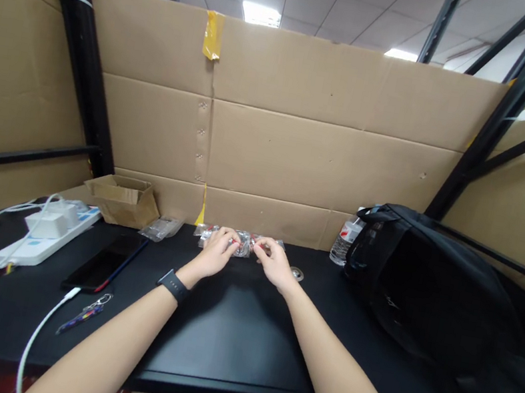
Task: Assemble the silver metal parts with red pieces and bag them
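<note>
Several small clear plastic packets (pixel 244 245) with red and silvery bits inside lie in a row at the back of the black table. My left hand (pixel 218 250), below a dark wristwatch (pixel 174 285), reaches to the left part of the row with its fingers curled together. Facing it, my right hand (pixel 274 263) has thumb and fingertips pinched at the right part. Both hands touch the packets, but what exactly lies between the fingertips is too small to make out. A small clear roll of tape or ring (pixel 297 274) rests just right of my right hand.
A black backpack (pixel 437 302) and a water bottle (pixel 346 242) stand on the right. To the left are a brown paper bag (pixel 126 203), a flat clear packet (pixel 161 229), a phone (pixel 103 262) on a cable, a keychain (pixel 85 314) and a power strip (pixel 38 245). Cardboard (pixel 275 151) walls the back.
</note>
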The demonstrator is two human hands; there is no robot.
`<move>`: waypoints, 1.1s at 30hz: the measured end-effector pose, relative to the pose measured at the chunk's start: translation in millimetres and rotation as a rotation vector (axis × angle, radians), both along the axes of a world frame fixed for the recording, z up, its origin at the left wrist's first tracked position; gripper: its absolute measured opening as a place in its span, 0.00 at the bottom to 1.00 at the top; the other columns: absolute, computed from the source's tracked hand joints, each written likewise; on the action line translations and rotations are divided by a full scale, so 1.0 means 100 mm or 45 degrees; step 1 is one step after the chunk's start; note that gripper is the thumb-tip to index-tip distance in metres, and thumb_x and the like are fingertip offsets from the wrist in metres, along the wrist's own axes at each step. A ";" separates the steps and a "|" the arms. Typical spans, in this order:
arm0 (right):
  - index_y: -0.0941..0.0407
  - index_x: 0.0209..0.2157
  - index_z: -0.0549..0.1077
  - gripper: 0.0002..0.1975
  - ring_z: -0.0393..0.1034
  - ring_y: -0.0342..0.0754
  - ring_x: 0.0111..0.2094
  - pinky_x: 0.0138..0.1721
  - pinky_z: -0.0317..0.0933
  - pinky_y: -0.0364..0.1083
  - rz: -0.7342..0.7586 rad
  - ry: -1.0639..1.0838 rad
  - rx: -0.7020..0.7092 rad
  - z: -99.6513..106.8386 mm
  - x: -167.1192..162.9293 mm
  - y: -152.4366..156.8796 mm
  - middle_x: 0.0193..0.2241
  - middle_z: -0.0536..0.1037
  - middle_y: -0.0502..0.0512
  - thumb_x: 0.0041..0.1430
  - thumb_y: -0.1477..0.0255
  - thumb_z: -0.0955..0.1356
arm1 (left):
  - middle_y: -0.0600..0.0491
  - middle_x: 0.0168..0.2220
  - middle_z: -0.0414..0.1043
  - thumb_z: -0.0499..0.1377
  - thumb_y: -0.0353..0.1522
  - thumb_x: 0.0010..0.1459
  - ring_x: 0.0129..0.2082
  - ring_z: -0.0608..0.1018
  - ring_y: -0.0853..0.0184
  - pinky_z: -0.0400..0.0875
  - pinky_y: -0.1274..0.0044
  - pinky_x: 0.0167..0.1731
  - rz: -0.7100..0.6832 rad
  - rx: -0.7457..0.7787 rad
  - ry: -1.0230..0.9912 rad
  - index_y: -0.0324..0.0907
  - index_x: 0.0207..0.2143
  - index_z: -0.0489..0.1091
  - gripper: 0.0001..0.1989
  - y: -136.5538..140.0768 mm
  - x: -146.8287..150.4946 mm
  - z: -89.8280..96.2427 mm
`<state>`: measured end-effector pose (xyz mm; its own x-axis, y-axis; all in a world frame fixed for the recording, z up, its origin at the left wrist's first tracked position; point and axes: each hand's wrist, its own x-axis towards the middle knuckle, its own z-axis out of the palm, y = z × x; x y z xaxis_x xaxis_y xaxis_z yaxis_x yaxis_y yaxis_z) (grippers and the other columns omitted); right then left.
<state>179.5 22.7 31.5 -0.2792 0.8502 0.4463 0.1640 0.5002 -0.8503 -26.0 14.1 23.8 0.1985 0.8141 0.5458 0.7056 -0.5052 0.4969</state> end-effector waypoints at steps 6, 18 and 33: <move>0.55 0.35 0.68 0.20 0.77 0.45 0.35 0.38 0.73 0.47 0.231 0.390 -0.371 -0.01 -0.16 -0.16 0.42 0.74 0.53 0.54 0.54 0.72 | 0.50 0.45 0.71 0.53 0.38 0.67 0.49 0.72 0.61 0.63 0.67 0.54 -0.135 0.037 -0.108 0.45 0.39 0.70 0.09 0.02 0.05 0.00; 0.52 0.48 0.73 0.14 0.80 0.46 0.35 0.42 0.73 0.47 0.385 0.471 -0.621 0.10 -0.07 -0.21 0.46 0.76 0.56 0.60 0.72 0.71 | 0.51 0.45 0.74 0.58 0.40 0.63 0.49 0.73 0.60 0.63 0.67 0.54 -0.107 0.010 -0.043 0.47 0.39 0.75 0.09 -0.03 0.03 0.06; 0.53 0.50 0.73 0.22 0.80 0.47 0.35 0.46 0.74 0.48 0.125 0.636 -0.567 0.22 0.19 -0.08 0.41 0.77 0.54 0.52 0.74 0.76 | 0.38 0.52 0.73 0.58 0.42 0.55 0.54 0.66 0.43 0.58 0.57 0.49 1.291 -0.445 0.282 0.41 0.43 0.76 0.18 0.08 -1.40 0.02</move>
<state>198.0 15.0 53.3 -0.2161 0.9641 0.1545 -0.3305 0.0767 -0.9407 -166.0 22.3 25.4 -0.5860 0.7576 0.2874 0.8053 0.5051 0.3104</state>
